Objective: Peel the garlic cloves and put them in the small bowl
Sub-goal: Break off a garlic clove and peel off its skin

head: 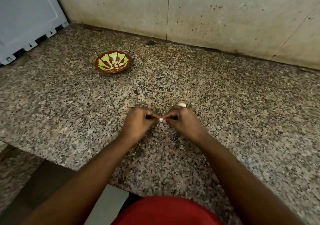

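Foreground: red garment point(166, 211) at the lower edge, with two bare forearms reaching forward from it over the counter.
Work surface: speckled brown-and-grey granite counter point(225, 103), meeting a pale stained stone wall point(207, 13) at the back.
Left hand point(138, 121): fingers curled, its fingertips pinching one end of the small white garlic clove point(161, 120).
Right hand point(183, 120): fingers curled, its fingertips pinching the opposite end of the same clove.
Clove position: held between the two hands near the middle of the counter; whether it touches the stone cannot be told.
Second garlic piece point(181, 104): pale, partly hidden just beyond the right hand's knuckles, lying on the counter.
Small bowl point(112, 62): round, brown-rimmed with green and red radial pattern, standing on the counter well beyond the hands and to their left.
Bowl contents: several pale peeled garlic cloves point(116, 65) lying together at the bottom.
Far left corner: grey plastic panel point(29, 20) with notched lower edge, resting at the counter's end.
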